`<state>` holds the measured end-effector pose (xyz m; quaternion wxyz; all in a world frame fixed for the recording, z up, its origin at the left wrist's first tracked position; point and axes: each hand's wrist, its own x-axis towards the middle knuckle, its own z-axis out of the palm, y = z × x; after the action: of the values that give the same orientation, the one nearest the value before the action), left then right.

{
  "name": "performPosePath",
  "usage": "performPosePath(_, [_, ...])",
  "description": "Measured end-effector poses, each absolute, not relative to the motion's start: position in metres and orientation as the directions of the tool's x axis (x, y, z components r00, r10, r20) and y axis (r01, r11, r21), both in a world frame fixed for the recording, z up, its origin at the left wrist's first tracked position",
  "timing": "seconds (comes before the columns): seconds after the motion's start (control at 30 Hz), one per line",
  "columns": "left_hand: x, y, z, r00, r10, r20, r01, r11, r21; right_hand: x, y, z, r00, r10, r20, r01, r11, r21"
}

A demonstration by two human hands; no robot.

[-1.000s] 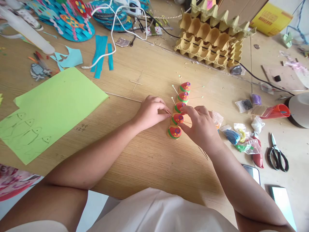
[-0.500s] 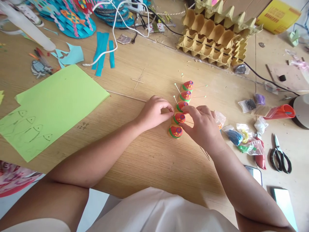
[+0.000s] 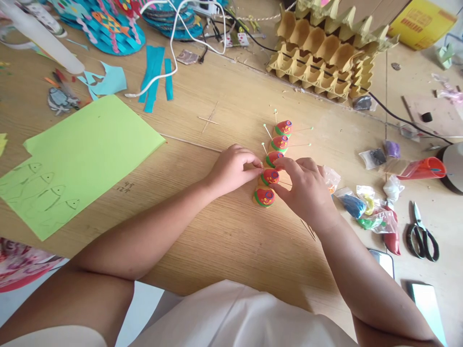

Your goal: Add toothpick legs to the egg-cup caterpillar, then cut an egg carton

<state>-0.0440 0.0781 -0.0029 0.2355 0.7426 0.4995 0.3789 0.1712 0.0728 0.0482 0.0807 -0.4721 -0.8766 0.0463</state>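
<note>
In the middle of the table stands a row of small egg-carton cups coated in red and green clay, each with a yellow face and a blue-purple ring. My left hand (image 3: 240, 168) is closed in a pinch beside the second-nearest clay-covered cup (image 3: 269, 177), on what looks like a toothpick, its pale tip barely showing. From the other side, my right hand (image 3: 306, 185) grips this cup between thumb and fingers. The nearest cup (image 3: 264, 197) has no sticks showing. On the farthest cup (image 3: 283, 127), thin sticks tipped with pale green balls poke out at both sides.
Egg cartons (image 3: 318, 53) are stacked at the back. Green paper (image 3: 94, 154) with fish drawings lies left. Rightward are bagged clay (image 3: 352, 205), black-handled scissors (image 3: 421, 236) and a phone (image 3: 383, 261). A white cable (image 3: 176, 48) loops across the back left.
Both hands keep nearly the same pose at the second-nearest cup. The whole view has shifted slightly, moving the scene a little to the right.
</note>
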Motion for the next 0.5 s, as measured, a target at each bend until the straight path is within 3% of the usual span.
performPosePath(0.5, [-0.0425, 0.0756, -0.0031, 0.197, 0.905, 0.377, 0.615, -0.413, 0.671, 0.1723, 0.0737, 0.0446, -0.547, 0.828, 0.122, 0.813, 0.56, -0.16])
